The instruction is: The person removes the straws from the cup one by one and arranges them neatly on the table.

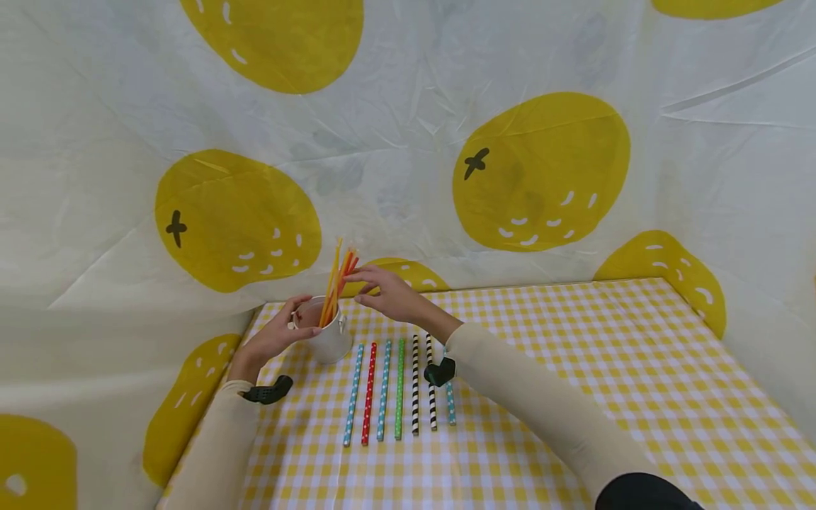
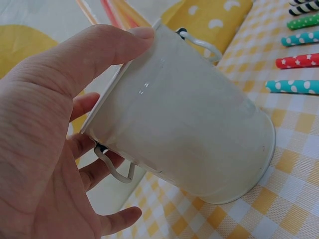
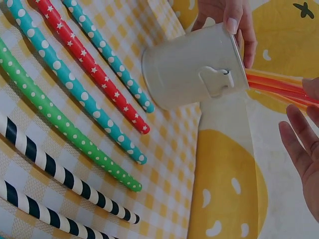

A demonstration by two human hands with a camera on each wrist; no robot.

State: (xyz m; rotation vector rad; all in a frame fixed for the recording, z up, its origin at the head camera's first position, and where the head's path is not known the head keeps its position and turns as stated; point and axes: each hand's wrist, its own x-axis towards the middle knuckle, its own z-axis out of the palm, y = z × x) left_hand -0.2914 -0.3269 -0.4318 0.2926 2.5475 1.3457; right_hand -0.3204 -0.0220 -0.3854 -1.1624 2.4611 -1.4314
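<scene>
A white metal bucket [image 1: 331, 345] with small side handles stands at the table's far left. Orange, red and yellow straws [image 1: 332, 290] lean out of it toward the right side of its rim. My left hand [image 1: 280, 338] grips the rim; in the left wrist view its thumb lies on the outer wall of the bucket [image 2: 194, 114], with other fingers around the far side. At the upper part of the straws, my right hand [image 1: 390, 292] pinches some of them between its fingertips. In the right wrist view the straws [image 3: 274, 85] run from the bucket's mouth to those fingers.
Several patterned paper straws lie in a row before the bucket: blue dotted [image 1: 353, 393], red starred [image 1: 369, 393], green dotted [image 1: 399, 389] and black-and-white striped [image 1: 416, 386]. A yellow checked cloth [image 1: 574, 368] covers the table. Behind hangs a fruit-printed curtain [image 1: 395, 191].
</scene>
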